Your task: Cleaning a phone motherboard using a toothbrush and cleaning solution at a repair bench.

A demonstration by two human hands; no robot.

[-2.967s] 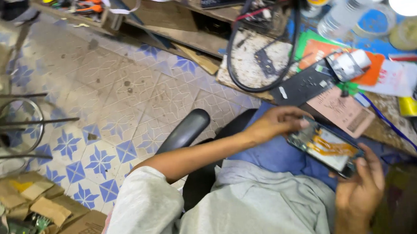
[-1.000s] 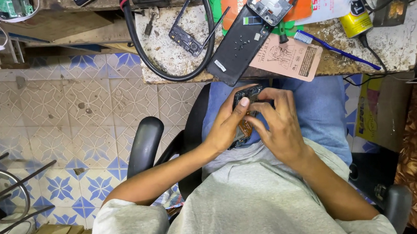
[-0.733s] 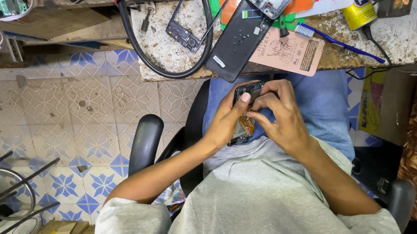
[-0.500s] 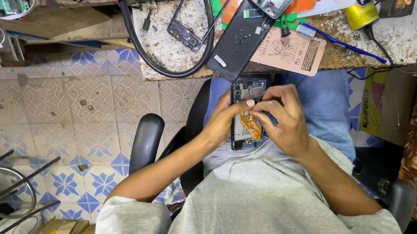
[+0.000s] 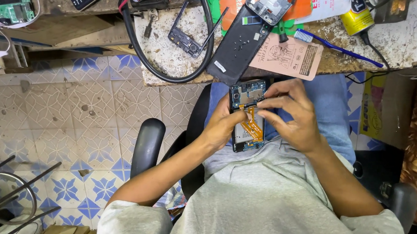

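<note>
My workbench (image 5: 409, 44), far side: black phone back cover (image 5: 235, 49), blue toothbrush (image 5: 333, 49), black cable loop (image 5: 166, 76), pink card (image 5: 295, 57).

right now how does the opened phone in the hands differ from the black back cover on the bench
The opened phone shows bare insides, a circuit board and an orange flex strip; the black back cover is a plain dark shell. The phone is held over the lap by the left hand and right hand; the cover lies untouched, slanted on the bench. Both are slim rectangles of similar size.

Bright, even light with soft shadows, sharp focus throughout, and slight wide-angle bending toward the edges.
</note>
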